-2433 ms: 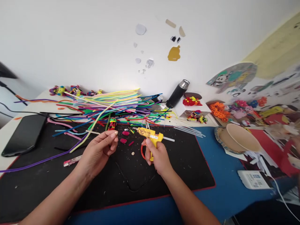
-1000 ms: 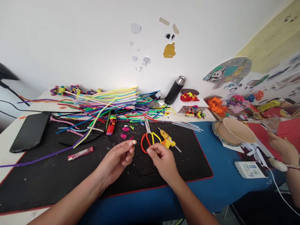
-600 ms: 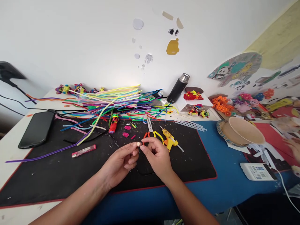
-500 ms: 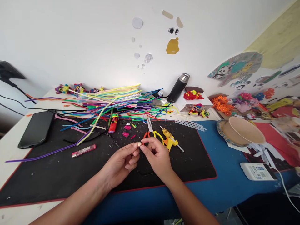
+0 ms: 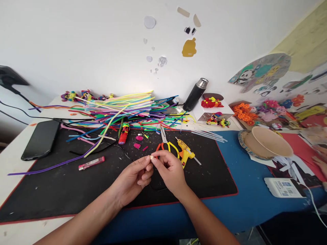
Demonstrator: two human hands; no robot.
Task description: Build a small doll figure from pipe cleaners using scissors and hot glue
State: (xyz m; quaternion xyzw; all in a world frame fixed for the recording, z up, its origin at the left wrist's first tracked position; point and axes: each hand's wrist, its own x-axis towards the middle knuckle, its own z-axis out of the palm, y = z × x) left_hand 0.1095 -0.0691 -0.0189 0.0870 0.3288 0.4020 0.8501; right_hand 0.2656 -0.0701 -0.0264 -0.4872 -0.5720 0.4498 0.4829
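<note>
Between the fingertips of both hands is a small cream-coloured piece [image 5: 151,157], too small for me to tell its kind. My left hand [image 5: 136,175] pinches it from the left, its other fingers curled. My right hand [image 5: 170,170] closes thumb and forefinger on it from the right. Just beyond the hands lie scissors [image 5: 164,137] with orange and yellow handles and a yellow glue gun [image 5: 186,151]. A red pipe-cleaner figure [image 5: 123,133] stands on the black mat [image 5: 84,190], near small magenta pieces [image 5: 137,146].
Pipe cleaners [image 5: 122,109] are heaped at the back. A phone [image 5: 41,139] and a pink lighter [image 5: 91,163] lie left. Glue sticks [image 5: 208,135], a black flask [image 5: 195,95], bowls [image 5: 270,142] and a white device [image 5: 284,187] are to the right. Another person's hand [image 5: 320,163] shows at the right edge.
My hands keep nearly the same pinch on the small piece. The view has shifted slightly. At the right edge, the other person's hand has moved.
</note>
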